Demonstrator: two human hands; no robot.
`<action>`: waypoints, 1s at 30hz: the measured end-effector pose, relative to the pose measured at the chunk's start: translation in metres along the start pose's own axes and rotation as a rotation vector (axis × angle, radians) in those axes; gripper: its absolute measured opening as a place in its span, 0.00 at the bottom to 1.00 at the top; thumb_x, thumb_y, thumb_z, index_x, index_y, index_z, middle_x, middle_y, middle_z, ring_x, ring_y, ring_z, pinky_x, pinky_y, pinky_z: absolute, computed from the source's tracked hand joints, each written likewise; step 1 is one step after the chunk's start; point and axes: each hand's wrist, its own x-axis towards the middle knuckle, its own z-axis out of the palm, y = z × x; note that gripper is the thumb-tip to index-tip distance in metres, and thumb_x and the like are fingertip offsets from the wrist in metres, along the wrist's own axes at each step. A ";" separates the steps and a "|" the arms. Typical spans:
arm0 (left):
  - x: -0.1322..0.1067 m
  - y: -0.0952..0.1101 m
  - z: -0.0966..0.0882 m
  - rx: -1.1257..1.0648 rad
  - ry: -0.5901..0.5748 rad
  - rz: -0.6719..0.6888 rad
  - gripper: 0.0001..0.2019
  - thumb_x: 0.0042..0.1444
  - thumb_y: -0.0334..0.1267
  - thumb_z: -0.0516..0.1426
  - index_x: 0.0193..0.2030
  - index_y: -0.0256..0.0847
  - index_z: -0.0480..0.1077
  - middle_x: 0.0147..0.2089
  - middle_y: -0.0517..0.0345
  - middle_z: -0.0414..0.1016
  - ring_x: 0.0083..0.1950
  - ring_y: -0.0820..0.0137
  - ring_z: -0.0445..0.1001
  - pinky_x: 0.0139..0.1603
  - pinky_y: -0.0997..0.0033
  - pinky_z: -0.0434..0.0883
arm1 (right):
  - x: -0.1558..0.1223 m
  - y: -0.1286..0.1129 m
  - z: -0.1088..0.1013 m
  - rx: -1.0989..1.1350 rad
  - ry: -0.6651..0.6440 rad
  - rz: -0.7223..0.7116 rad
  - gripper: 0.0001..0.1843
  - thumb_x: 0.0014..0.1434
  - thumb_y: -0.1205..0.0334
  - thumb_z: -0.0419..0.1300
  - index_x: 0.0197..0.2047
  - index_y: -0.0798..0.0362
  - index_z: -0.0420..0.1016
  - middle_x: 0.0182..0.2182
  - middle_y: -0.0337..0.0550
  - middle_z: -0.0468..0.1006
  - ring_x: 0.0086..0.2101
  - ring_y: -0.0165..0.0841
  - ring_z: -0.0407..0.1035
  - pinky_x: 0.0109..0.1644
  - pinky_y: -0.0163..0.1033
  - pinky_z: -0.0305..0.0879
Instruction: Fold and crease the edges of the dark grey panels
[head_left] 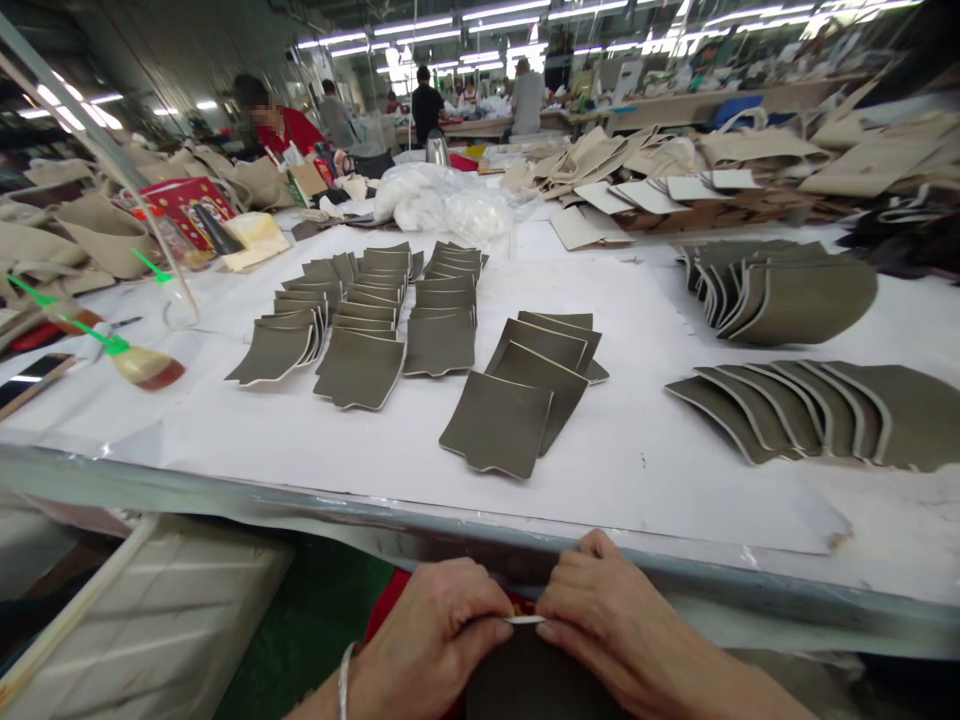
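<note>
We have both hands low, below the table edge (675, 585); our left hand (431, 640) and right hand (611, 620) pinch the top edge of one dark piece (536, 680) between thumbs and fingers (fingertips nearly meeting); the piece hangs down from the pinch, while fanned stacks (360, 320) lie well apart on the table.

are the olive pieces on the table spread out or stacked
Spread out: the flat olive-grey cut pieces lie in overlapping fanned rows on the white paper-covered table.
</note>
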 end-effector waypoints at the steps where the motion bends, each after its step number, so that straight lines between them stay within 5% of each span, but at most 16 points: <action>1: -0.002 -0.002 0.000 -0.001 0.007 -0.008 0.06 0.60 0.31 0.58 0.33 0.40 0.76 0.32 0.62 0.75 0.35 0.74 0.70 0.37 0.77 0.60 | -0.004 0.004 -0.002 0.006 0.010 -0.004 0.11 0.68 0.69 0.52 0.33 0.52 0.68 0.33 0.36 0.76 0.36 0.33 0.68 0.48 0.44 0.53; 10: 0.015 0.010 0.002 0.213 -0.119 0.043 0.06 0.62 0.38 0.56 0.42 0.45 0.75 0.39 0.61 0.78 0.39 0.69 0.71 0.39 0.72 0.61 | -0.018 0.013 -0.006 -0.031 0.039 -0.048 0.12 0.70 0.66 0.50 0.33 0.52 0.66 0.32 0.36 0.73 0.35 0.32 0.65 0.47 0.44 0.52; 14: 0.028 0.015 0.017 0.378 -0.172 0.141 0.11 0.63 0.38 0.52 0.33 0.41 0.73 0.33 0.58 0.77 0.34 0.68 0.71 0.34 0.70 0.60 | -0.019 0.015 -0.001 -0.048 0.076 -0.050 0.13 0.70 0.64 0.49 0.32 0.52 0.67 0.32 0.37 0.74 0.35 0.32 0.66 0.48 0.43 0.53; 21: 0.030 0.004 0.021 0.262 -0.093 0.191 0.12 0.64 0.40 0.54 0.31 0.41 0.74 0.29 0.60 0.77 0.32 0.71 0.72 0.32 0.73 0.59 | -0.026 0.025 0.007 -0.085 0.168 -0.029 0.29 0.71 0.44 0.38 0.28 0.53 0.66 0.27 0.40 0.74 0.30 0.34 0.64 0.38 0.40 0.56; 26: 0.029 0.005 0.016 0.288 -0.124 0.167 0.09 0.62 0.38 0.55 0.33 0.42 0.75 0.31 0.60 0.79 0.33 0.71 0.73 0.33 0.75 0.61 | -0.022 0.015 0.001 0.001 0.135 -0.024 0.28 0.72 0.45 0.38 0.35 0.52 0.71 0.32 0.41 0.76 0.33 0.34 0.68 0.38 0.38 0.59; 30: 0.018 -0.021 0.002 0.330 -0.208 0.141 0.13 0.65 0.43 0.51 0.37 0.43 0.75 0.33 0.59 0.79 0.33 0.72 0.76 0.33 0.79 0.64 | -0.030 0.021 0.007 0.052 0.225 0.062 0.36 0.71 0.42 0.33 0.33 0.53 0.75 0.29 0.43 0.77 0.32 0.33 0.70 0.38 0.35 0.63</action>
